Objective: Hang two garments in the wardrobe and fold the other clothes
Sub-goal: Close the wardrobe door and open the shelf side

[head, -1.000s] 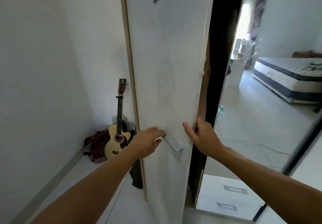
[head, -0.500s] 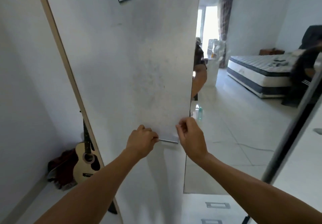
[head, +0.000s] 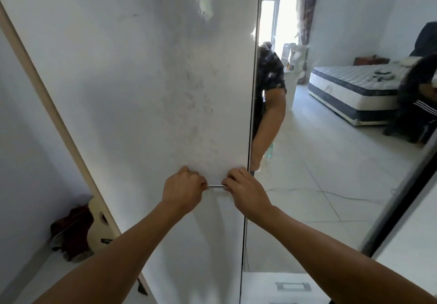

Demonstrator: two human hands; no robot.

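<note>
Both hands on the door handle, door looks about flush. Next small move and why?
Probably let go of the handle and step back. The white door sits edge to edge with the mirror door, no gap showing, and the left hand and right hand each pinch a handle end.

Two hands: a left hand (head: 183,189) and a right hand (head: 244,191). One white wardrobe door (head: 146,90), one metal handle (head: 216,186), one mirror (head: 331,161) (showing one bed (head: 350,88)), one guitar (head: 98,228).

Left hand (head: 183,189) and right hand (head: 243,189) grip either end of a slim metal handle (head: 216,186) on the white wardrobe door (head: 146,79), beside a mirror panel (head: 331,161)
</note>
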